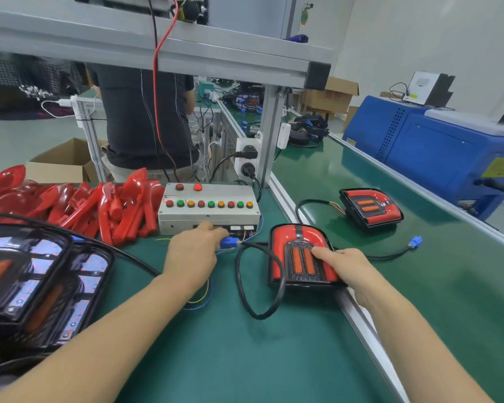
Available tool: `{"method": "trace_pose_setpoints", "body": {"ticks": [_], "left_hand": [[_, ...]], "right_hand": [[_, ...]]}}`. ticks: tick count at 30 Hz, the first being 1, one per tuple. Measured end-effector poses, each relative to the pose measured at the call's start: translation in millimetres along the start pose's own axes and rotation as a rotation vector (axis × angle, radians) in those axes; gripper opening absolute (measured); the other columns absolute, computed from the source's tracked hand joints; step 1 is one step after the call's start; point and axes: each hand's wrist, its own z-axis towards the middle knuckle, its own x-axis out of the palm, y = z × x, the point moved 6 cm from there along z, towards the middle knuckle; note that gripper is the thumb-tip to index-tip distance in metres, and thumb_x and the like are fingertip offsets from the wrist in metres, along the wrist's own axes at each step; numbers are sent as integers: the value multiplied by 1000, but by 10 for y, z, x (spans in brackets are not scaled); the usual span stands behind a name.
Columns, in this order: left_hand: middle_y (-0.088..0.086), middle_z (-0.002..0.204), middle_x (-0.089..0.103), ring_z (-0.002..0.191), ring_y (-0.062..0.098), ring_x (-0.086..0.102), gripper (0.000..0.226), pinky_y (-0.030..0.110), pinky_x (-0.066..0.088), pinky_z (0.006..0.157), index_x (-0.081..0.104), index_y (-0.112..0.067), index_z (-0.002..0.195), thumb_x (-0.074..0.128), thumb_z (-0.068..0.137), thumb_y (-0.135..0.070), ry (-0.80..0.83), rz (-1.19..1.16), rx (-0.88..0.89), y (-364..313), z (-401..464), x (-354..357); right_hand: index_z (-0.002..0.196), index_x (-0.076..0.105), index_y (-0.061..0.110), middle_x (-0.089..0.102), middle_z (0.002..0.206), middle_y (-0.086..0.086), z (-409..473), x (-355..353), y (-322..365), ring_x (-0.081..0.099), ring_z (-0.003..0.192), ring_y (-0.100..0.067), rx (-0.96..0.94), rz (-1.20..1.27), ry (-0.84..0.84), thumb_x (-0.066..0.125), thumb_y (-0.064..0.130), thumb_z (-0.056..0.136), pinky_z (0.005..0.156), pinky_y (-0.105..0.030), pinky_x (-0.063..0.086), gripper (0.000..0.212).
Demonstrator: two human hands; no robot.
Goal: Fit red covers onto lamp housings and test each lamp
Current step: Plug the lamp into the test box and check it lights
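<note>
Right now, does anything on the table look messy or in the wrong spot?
A bit. The lamp under the right hand sits half across the metal rail between the green mats, not flat on one. The red covers lie in a jumbled heap left of the test box. Nothing looks broken.

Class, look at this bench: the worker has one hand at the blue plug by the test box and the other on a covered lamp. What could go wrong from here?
1. The left hand holds the blue plug amid thin loose wires; a tug might strain them.
2. The black cable loops beside the lamp; it may snag and drag it.
3. The lamp sits near the metal rail under the right hand, so it could tip.
</note>
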Motion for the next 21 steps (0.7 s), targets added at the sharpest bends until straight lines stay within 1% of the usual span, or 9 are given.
{"method": "trace_pose_setpoints", "body": {"ticks": [2,4,6,8,10,13,15,18,21], "left_hand": [[1,103,54,69,29,58,38,28,27,48,58,-24,114,45,85,-3,37,153,74,-116,-10,-13],[3,102,50,64,27,53,33,30,16,42,55,-18,110,44,85,0,87,270,122,-220,-30,0],[6,108,48,72,26,59,31,31,13,42,52,-15,110,43,85,2,125,317,143,-300,-32,55],[7,113,48,80,26,62,31,31,16,42,50,-12,112,43,86,4,138,323,131,-359,2,102],[7,114,49,86,27,64,29,30,27,49,51,-12,112,43,88,2,128,301,85,-384,52,126],[5,114,51,93,28,63,28,33,33,60,55,-14,112,44,90,-2,105,216,-21,-306,102,146],[4,114,54,95,29,63,30,33,34,62,55,-16,115,44,90,-4,86,151,-70,-214,90,136],[0,110,62,97,27,61,25,32,44,71,63,-21,113,47,93,-18,-1,-73,-96,-79,65,82],[5,108,64,104,29,55,26,39,46,83,69,-19,108,49,93,-26,-177,-353,-200,237,146,-138]], "right_hand": [[94,68,-1,74,72,-11,22,-56,15,68,58,-22,9,195,26,69,24,85,59,-27,54,27],[95,65,3,75,72,-10,6,-156,62,70,56,-20,-17,414,31,66,19,88,55,-28,55,18],[95,65,9,76,77,-7,-41,-266,140,72,60,-17,-45,616,32,65,21,89,55,-28,57,14],[96,66,12,77,83,-6,-113,-278,256,73,66,-17,-71,719,114,69,24,82,62,-30,59,19],[96,67,11,76,88,-9,-215,-133,379,73,69,-20,-75,683,272,71,26,71,64,-33,60,29],[96,69,5,75,87,-14,-353,243,339,72,67,-23,-19,440,447,70,25,76,56,-29,58,29],[101,66,2,75,85,-15,-368,434,232,72,67,-23,12,296,415,68,24,85,58,-29,57,28],[106,66,-2,75,87,-19,-286,510,55,70,71,-27,75,282,291,65,26,91,75,-37,58,32],[103,67,0,75,86,-18,-232,462,9,72,67,-25,79,274,262,65,27,91,66,-32,58,30]]}}
